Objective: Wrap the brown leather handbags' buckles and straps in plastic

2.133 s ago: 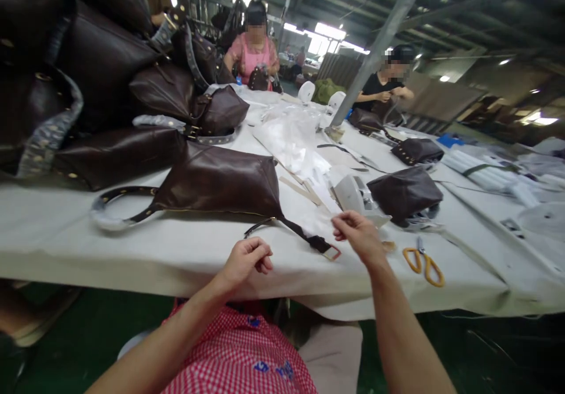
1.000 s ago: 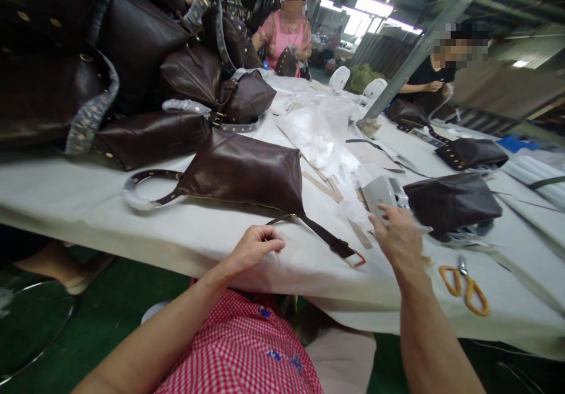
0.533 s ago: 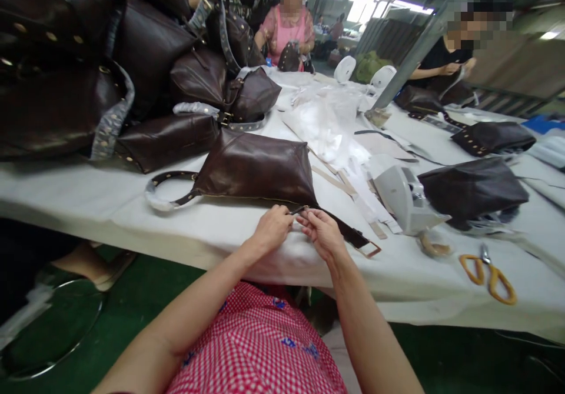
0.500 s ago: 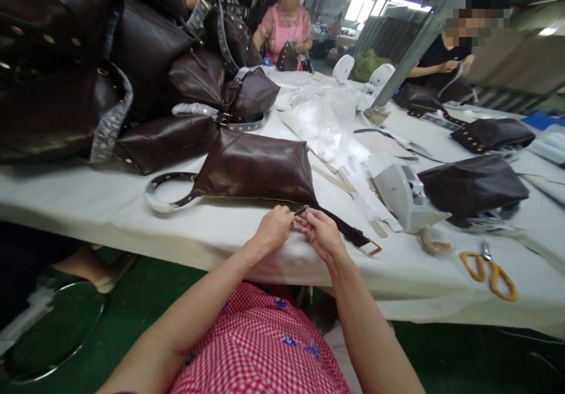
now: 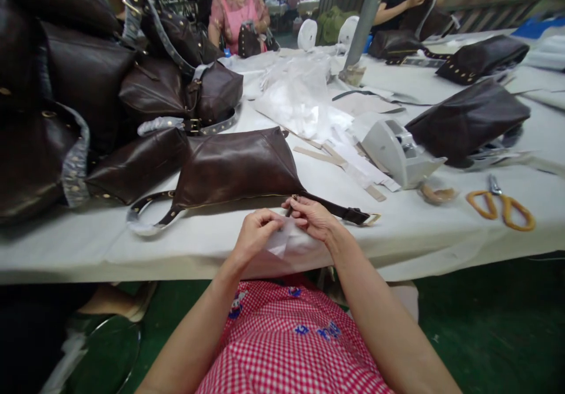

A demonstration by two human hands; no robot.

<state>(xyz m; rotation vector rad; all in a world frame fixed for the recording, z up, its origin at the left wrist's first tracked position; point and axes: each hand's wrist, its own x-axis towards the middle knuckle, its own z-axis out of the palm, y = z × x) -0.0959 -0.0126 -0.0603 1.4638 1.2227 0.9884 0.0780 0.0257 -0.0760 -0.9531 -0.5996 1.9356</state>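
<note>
A dark brown leather handbag (image 5: 241, 163) lies on its side on the white-covered table, its zipper edge toward me. At the zipper's right end my right hand (image 5: 314, 217) pinches a small dark leather zipper pull (image 5: 289, 210). My left hand (image 5: 258, 232) is closed, thumb against fingers, on a thin translucent sheet (image 5: 280, 242) that spreads between both hands below the pull. To the right of my hands a dark strap (image 5: 339, 210) ends in a metal buckle. A looped strap (image 5: 152, 229), partly in plastic wrap, curls at the bag's left end.
Several brown bags (image 5: 88, 76) are piled at left. A white tape dispenser (image 5: 392, 153), a tape roll (image 5: 436, 194) and orange-handled scissors (image 5: 501, 206) lie at right. Plastic sheets (image 5: 300, 94) are heaped behind the bag. A metal post (image 5: 366, 17) rises beyond; two co-workers handle bags across the table.
My left hand has moved slightly away from the right, and a translucent sheet now shows between them. The right hand stays at the zipper pull. The head view has shifted down and right.
</note>
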